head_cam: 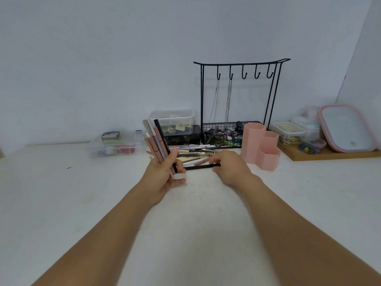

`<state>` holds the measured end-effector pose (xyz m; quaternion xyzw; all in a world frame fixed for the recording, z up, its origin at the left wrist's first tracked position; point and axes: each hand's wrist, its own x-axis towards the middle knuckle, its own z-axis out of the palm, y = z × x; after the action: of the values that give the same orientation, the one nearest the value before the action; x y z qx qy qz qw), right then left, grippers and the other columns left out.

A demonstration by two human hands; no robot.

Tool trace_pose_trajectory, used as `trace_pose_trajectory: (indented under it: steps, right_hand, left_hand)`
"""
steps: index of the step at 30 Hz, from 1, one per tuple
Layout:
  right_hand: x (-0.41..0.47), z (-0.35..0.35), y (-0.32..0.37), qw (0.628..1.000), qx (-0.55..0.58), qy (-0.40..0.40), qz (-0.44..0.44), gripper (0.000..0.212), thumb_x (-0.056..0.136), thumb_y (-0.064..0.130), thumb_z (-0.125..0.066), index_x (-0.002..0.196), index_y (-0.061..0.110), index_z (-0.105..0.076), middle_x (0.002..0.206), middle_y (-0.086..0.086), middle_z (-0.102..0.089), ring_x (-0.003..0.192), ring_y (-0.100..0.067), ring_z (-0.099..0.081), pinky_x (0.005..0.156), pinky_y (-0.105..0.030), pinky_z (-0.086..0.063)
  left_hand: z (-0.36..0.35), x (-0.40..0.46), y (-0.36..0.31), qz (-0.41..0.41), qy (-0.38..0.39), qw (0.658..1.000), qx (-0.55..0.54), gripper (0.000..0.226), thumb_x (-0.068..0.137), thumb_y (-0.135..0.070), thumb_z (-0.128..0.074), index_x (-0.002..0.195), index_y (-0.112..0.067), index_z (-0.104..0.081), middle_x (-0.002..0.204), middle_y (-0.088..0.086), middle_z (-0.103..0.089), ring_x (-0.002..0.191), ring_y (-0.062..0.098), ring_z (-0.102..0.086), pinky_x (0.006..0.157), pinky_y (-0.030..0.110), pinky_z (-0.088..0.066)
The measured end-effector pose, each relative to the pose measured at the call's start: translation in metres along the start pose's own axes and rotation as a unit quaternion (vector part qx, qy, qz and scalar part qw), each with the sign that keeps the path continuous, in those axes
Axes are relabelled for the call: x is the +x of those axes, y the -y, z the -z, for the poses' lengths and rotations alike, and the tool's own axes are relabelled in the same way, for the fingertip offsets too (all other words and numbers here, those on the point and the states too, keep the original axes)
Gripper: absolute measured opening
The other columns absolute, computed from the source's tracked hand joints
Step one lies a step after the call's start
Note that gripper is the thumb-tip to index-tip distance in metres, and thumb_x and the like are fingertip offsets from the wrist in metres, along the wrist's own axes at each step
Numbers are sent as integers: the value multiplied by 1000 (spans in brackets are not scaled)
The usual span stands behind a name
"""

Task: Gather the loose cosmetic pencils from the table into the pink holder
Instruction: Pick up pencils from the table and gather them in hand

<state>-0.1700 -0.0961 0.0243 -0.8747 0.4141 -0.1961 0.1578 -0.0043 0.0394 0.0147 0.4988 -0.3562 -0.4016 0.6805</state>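
Head camera view: at the centre of the frame the left hand [162, 176] grips a fanned bundle of pencils [155, 139], their tips pointing up and to the left. Just right of it, the right hand [228, 167] pinches one end of a black pencil [201, 167] that lies flat on the white table [82, 193], its fingers curled over it. Behind both hands a loose heap of pencils [195, 153] rests on the table. The pink holder [260, 146], made of hexagonal cups, stands upright to the right of the heap, near the right hand but apart from it. A black wire rack [237, 100] with hooks and hanging chains stands behind the holder.
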Motion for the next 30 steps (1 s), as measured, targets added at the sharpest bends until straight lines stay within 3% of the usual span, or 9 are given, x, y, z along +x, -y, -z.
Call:
trace_pose_trajectory:
  steps: [3,6,9,13,16,23,30]
  right_hand:
    - [1,2,0,1000,-18,12,-2,14,93,15,-68,104,20,-74,111,-4,-69,97,-22,-62,81,-29,-48]
    - [2,1,-2,1000,-12,21,-5,8,95,14,-64,97,17,-70,100,-5,-68,86,-21,-58,70,-28,-40]
    - [4,-1,1,995,100,-20,7,8,97,14,-60,91,15,-64,89,-2,-64,78,-19,-55,66,-30,-41]
    - [2,4,24,921,388,13,37,5,97,12,-63,92,15,-64,76,-3,-65,66,-15,-61,58,-25,-51]
    - [-2,4,40,866,493,54,58,3,95,12,-66,93,14,-67,72,1,-70,66,-14,-66,62,-25,-54]
    - [-13,-8,58,831,548,75,64,4,90,2,-70,94,2,-70,72,-11,-68,60,-14,-65,59,-22,-56]
    - [-20,-23,64,877,469,3,107,5,86,-1,-73,87,-5,-73,61,-16,-65,48,-21,-59,53,-24,-50]
  left_hand:
    - [2,-1,-3,19,-14,1000,4,51,81,-55,-71,113,-16,-64,84,7,-70,88,17,-76,55,39,-61]
    - [3,0,-1,18,-58,998,29,47,84,-54,-74,98,-11,-63,70,3,-64,64,13,-67,41,26,-49]
    - [3,2,2,39,-59,997,33,38,84,-49,-77,90,-16,-58,59,-1,-55,52,11,-53,37,21,-32]
    - [1,1,5,54,-6,998,31,45,77,-52,-79,93,-19,-54,61,-1,-50,54,11,-47,39,22,-28]
    - [-1,-1,5,47,21,998,19,49,71,-58,-79,87,-20,-53,63,-2,-49,55,10,-45,39,21,-28]
    - [-2,-2,6,22,8,999,36,58,73,-70,-70,86,-13,-68,70,1,-63,55,12,-55,40,22,-35]
    - [-1,2,8,36,-7,999,32,59,74,-69,-67,90,-12,-73,64,7,-61,53,16,-59,37,23,-39]
